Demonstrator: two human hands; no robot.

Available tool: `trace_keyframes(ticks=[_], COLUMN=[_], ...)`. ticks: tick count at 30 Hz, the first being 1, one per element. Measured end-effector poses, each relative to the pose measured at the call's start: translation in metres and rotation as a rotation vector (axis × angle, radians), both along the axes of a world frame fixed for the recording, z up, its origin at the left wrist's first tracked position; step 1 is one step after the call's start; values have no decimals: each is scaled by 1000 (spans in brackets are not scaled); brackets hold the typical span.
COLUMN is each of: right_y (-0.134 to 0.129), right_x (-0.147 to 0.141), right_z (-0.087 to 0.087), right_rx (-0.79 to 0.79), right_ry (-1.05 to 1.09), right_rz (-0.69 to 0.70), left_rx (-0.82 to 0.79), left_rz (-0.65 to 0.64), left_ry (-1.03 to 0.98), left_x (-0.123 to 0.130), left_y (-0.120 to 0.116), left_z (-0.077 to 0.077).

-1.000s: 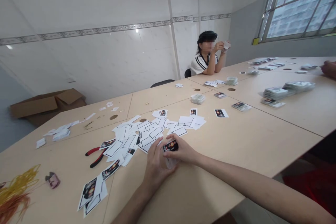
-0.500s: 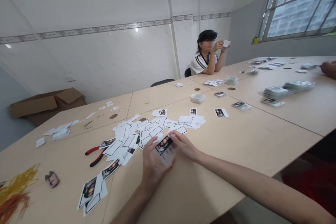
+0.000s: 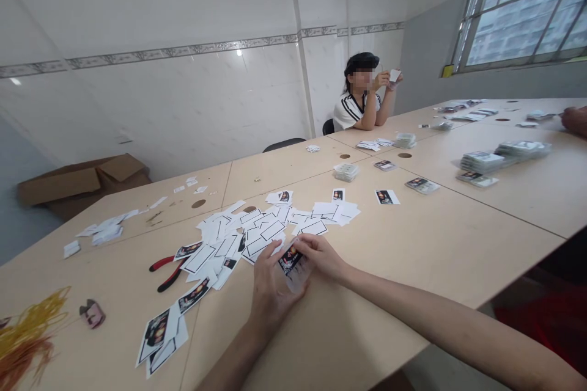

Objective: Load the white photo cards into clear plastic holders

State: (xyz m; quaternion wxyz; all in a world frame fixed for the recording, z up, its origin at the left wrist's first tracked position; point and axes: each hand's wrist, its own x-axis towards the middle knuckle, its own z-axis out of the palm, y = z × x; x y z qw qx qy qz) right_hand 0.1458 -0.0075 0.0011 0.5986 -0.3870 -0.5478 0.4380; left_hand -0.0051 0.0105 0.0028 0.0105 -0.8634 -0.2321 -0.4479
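Note:
Over the near part of the table I hold a clear plastic pack with a dark printed card at its upper end. My left hand cups the pack from the left and below. At its upper right, the fingers of my right hand pinch the top edge by the card; the fingertips partly cover it. Just beyond my hands spreads a heap of white cards, some with black borders and some showing dark printed faces. Several more printed cards lie at the near left.
Red-and-black-handled pliers, a small pinkish clip-like object and yellow cord lie left. Stacked packs stand at the right. A co-worker sits across the table; another person's hand shows far right. A cardboard box stands behind.
My right fingers have come in lower over the card's upper edge, covering more of it. The pack has shifted slightly right and down. The co-worker's white piece has turned a little.

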Motion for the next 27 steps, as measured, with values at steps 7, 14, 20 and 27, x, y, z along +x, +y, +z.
trace_keyframes(ticks=[7, 14, 20, 27], right_y=[4, 0, 6, -3], right_x=[3, 1, 1, -12], right_z=[-2, 7, -1, -9], right_rx=[-32, 32, 63, 118], right_ry=[22, 6, -62, -310], right_rz=[-15, 102, 87, -34], left_rx=[-48, -37, -55, 84], left_rz=[31, 64, 105, 203], left_ry=[-33, -55, -73, -10], left_x=[-1, -4, -3, -7], left_y=[0, 3, 4, 12], left_z=[-1, -2, -2, -4])
